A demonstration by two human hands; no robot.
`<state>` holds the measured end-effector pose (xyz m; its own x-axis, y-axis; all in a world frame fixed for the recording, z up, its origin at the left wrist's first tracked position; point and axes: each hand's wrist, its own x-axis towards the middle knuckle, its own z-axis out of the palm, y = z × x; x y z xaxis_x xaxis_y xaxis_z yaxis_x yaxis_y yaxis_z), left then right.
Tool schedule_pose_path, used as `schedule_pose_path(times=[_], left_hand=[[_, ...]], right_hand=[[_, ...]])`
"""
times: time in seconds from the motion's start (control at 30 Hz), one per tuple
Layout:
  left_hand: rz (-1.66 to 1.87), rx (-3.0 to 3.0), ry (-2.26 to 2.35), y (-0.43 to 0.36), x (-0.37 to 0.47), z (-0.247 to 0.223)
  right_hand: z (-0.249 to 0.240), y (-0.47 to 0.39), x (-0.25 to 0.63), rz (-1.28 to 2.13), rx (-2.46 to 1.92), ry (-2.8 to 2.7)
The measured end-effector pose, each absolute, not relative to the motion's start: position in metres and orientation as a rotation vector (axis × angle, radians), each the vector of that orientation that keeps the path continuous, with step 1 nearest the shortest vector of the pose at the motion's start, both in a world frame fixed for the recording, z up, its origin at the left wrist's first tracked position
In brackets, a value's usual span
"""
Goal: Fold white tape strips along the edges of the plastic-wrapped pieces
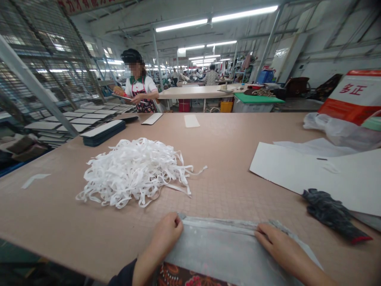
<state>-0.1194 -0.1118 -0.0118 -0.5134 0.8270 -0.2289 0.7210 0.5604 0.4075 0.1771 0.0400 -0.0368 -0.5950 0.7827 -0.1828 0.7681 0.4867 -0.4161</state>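
A sheet of thin grey fabric point(214, 246) lies at the near edge of the table, with a folded band along its far side. My left hand point(168, 232) pinches the left end of that band, fingers closed. Toward the band's right end, my right hand point(275, 242) grips the fabric between thumb and curled fingers. Dark floral cloth point(184, 276) shows below the grey fabric at the bottom. Beyond my left hand is a loose heap of white strips point(133, 171).
A dark knitted glove point(330, 214) and white boards point(297, 167) lie right on the brown table point(226, 159). Stacked panels point(102, 131) sit at the far left edge. A person point(139, 87) stands beyond, holding a flat piece. A red and white bag point(351, 95) is far right.
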Motion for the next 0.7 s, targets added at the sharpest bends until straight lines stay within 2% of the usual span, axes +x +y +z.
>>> schedule_pose_path(times=[0.4,0.53,0.7], left_hand=[[0.131,1.440,2.474,-0.109,-0.109,-0.004],[-0.073,1.797,2.508,-0.110,-0.098,0.002],[-0.315,2.193,2.306,-0.114,-0.091,0.001]], right_hand=[[-0.024,0.039,0.172,0.727,-1.430,-2.709],[-0.014,0.040,0.170,0.743,-1.451,-2.714],[-0.007,0.040,0.166,0.745,-1.499,-2.747]])
